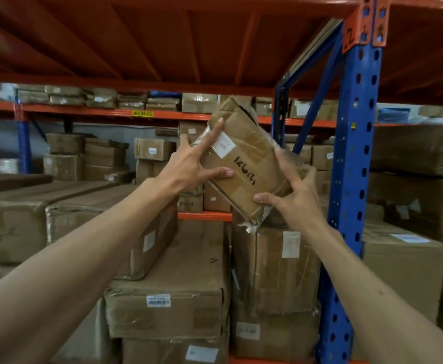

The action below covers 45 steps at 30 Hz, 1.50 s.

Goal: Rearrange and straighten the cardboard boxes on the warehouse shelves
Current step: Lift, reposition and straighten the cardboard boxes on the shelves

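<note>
Mid-reposition: small taped box held up tilted, not yet set down

I hold the small box (244, 158) between both hands over the stacked boxes at the shelf's right end, beside the blue upright (351, 179). My left hand (191, 164) lies on its upper-left face, fingers spread and straight, thumb on the near face, pressing rather than wrapping. My right hand (291, 195) takes the lower-right corner, thumb along the bottom edge, fingers curled round the far side, so this grip is clamped on the box. The box is tilted, long axis running up-left to down-right, its bottom corner just above or touching the tall box (275, 269) below; can't tell which. Next move, I judge: rotate it level, square it to the stack edge, lower it flat
</note>
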Each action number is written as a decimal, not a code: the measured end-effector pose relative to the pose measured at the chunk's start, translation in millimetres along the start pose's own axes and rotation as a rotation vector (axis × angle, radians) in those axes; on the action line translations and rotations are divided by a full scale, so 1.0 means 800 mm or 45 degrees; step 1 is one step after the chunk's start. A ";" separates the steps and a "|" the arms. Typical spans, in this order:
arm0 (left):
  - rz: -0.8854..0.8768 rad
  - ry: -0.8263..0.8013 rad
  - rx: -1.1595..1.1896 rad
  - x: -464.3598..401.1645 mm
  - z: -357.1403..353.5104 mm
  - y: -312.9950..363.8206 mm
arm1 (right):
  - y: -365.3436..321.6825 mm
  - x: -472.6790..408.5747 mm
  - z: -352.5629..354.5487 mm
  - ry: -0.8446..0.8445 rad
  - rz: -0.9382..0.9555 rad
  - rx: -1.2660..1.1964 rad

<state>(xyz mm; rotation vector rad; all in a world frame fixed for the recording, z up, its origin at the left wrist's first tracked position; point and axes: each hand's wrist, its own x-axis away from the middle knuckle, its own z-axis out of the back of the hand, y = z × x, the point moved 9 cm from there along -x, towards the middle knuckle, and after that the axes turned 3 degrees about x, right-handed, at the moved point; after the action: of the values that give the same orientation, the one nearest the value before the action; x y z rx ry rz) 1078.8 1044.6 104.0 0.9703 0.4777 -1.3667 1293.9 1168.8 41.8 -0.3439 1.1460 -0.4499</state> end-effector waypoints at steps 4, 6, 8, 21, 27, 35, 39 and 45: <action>0.094 0.046 -0.048 0.044 0.004 -0.050 | -0.038 -0.019 -0.019 -0.148 0.164 0.179; 0.179 0.065 -0.039 0.073 -0.002 -0.075 | -0.055 -0.027 -0.033 -0.264 0.230 0.307; 0.241 0.076 0.005 0.105 -0.013 -0.096 | -0.070 -0.031 -0.054 -0.414 0.277 0.417; 0.043 0.005 0.129 0.182 -0.004 -0.128 | -0.118 -0.010 -0.109 -0.632 0.470 0.681; -0.060 -0.089 0.087 0.183 0.021 -0.139 | -0.111 0.010 -0.129 -0.520 0.408 0.628; 0.039 -0.511 -0.272 0.231 -0.053 -0.165 | -0.035 0.097 -0.166 -0.611 0.189 0.515; -0.029 -0.393 -0.833 0.222 -0.033 -0.140 | -0.021 0.097 -0.169 -0.691 0.219 0.692; -0.598 0.240 -0.995 0.214 0.001 -0.073 | -0.051 0.108 -0.193 -0.219 0.510 1.049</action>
<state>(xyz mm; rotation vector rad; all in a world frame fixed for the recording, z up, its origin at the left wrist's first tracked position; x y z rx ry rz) 1056.1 947.0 -46.7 0.3392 1.3289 -1.3185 1173.7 1084.9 -64.7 0.5471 0.7514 -0.4854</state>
